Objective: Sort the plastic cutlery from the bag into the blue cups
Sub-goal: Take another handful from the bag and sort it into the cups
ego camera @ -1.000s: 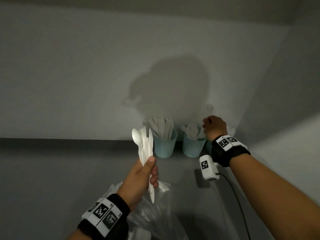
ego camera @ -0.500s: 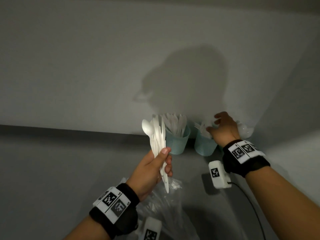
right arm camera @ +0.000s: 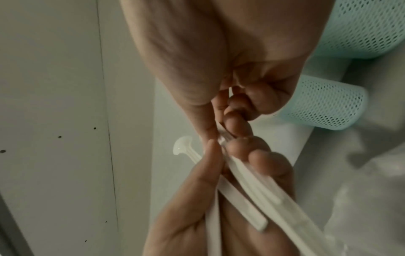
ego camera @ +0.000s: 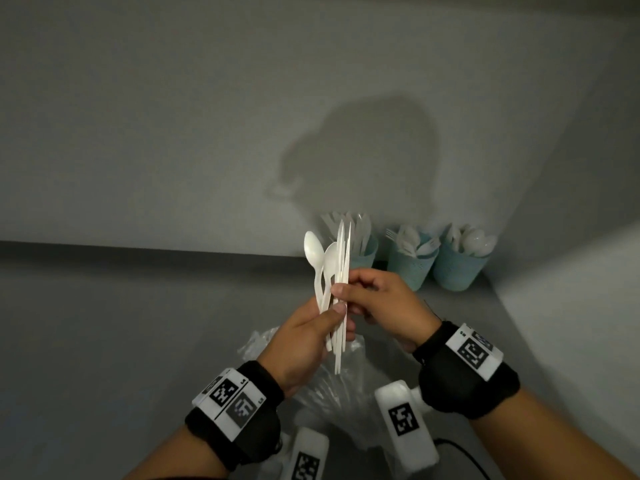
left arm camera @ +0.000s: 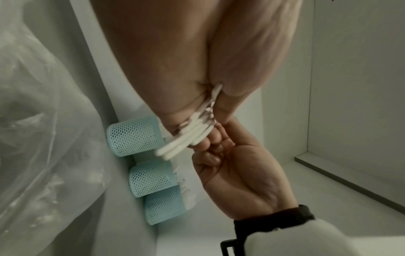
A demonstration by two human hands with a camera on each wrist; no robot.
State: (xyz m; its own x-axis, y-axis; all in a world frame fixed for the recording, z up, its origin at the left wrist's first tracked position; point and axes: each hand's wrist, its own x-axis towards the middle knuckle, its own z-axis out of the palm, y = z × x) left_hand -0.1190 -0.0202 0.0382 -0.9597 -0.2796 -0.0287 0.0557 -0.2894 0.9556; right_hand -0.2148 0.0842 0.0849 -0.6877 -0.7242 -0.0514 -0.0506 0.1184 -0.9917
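Above the bag [ego camera: 332,393], both hands now pinching the cutlery bundle [ego camera: 337,271], right hand [ego camera: 384,306] newly back from the cups [ego camera: 412,265].

White cutlery [ego camera: 341,271], pale-blue mesh cups [ego camera: 410,268], clear bag [left arm camera: 43,121], black-and-white checkered wristbands [ego camera: 230,401].

Bare recording booth; plain grey walls [ego camera: 173,116] (tagged wristbands [ego camera: 474,351]).

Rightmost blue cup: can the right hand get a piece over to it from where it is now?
Probably yes. The right hand pinches a piece in the bundle that the left hand grips, and the rightmost blue cup stands ahead by the wall, with nothing visibly between them. Its top is already crowded with spoons.
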